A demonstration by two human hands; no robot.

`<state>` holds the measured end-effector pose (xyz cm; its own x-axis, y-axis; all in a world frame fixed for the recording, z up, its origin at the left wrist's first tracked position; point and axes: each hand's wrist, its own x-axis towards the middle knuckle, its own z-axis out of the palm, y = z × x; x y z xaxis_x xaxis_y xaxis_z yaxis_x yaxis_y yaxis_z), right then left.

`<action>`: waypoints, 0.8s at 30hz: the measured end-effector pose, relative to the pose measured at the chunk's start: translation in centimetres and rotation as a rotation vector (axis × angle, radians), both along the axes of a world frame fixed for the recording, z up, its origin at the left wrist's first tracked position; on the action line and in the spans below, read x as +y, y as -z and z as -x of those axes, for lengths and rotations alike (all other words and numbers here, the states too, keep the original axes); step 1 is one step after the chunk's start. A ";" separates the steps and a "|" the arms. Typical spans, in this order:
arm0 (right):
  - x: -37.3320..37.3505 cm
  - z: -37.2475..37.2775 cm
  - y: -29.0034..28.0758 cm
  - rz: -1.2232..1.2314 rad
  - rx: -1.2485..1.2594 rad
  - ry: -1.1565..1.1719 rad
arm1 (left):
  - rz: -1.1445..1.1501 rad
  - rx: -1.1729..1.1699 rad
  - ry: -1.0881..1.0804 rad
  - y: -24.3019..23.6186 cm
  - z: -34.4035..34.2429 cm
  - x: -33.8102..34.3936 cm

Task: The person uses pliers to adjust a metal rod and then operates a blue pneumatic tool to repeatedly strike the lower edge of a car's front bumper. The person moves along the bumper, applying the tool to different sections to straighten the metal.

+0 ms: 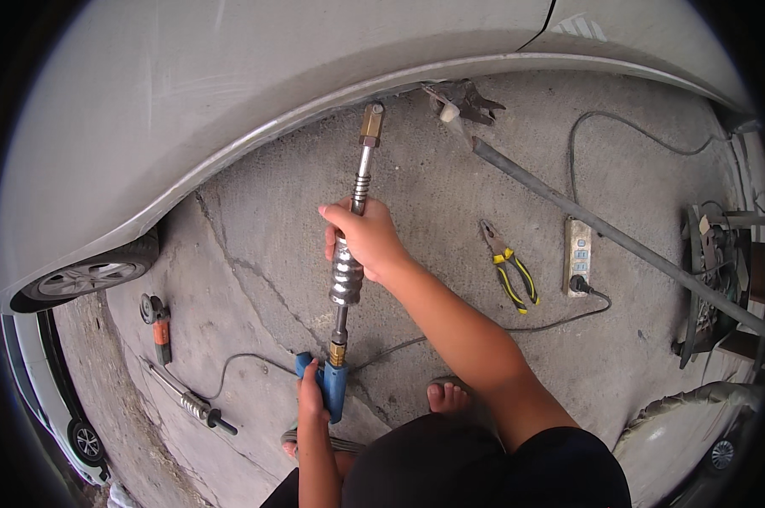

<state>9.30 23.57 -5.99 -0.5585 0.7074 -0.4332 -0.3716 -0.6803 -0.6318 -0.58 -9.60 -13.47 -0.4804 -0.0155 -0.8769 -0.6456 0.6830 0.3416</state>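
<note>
The concrete floor [433, 169] runs up to a pale car [230, 93] at its far edge. A long metal pole [586, 218] slants from the floor's right edge to a clamp [476, 103] at the car's lower edge. Over the middle of the floor is a slide hammer [345, 284], its tip near the car. The right hand [367, 239] has its fingers wrapped around the shaft, at the weight's upper end; the left hand [311, 396] grips the blue handle. Toward the floor's left edge lies a second slide hammer [194, 407]; toward its right, pliers [504, 256], then a power strip [578, 241]. An orange grinder [160, 332] lies toward the left edge.
</note>
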 end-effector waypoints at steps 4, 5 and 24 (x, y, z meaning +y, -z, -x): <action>-3.4 -0.4 1.7 -0.035 -0.119 -0.046 | -0.025 0.036 -0.010 -0.3 -0.9 0.9; -6.4 -0.2 2.8 -0.084 -0.146 -0.036 | -0.019 0.042 0.008 -0.2 -1.0 1.1; -1.5 -2.6 1.0 0.209 0.467 -0.251 | -0.012 0.100 0.103 -3.5 -3.6 1.8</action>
<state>11.86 22.11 -6.96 -0.8644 0.4538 -0.2164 -0.3898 -0.8768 -0.2816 3.03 -7.78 -9.99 -0.5639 0.0487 -0.8244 -0.5345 0.7394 0.4093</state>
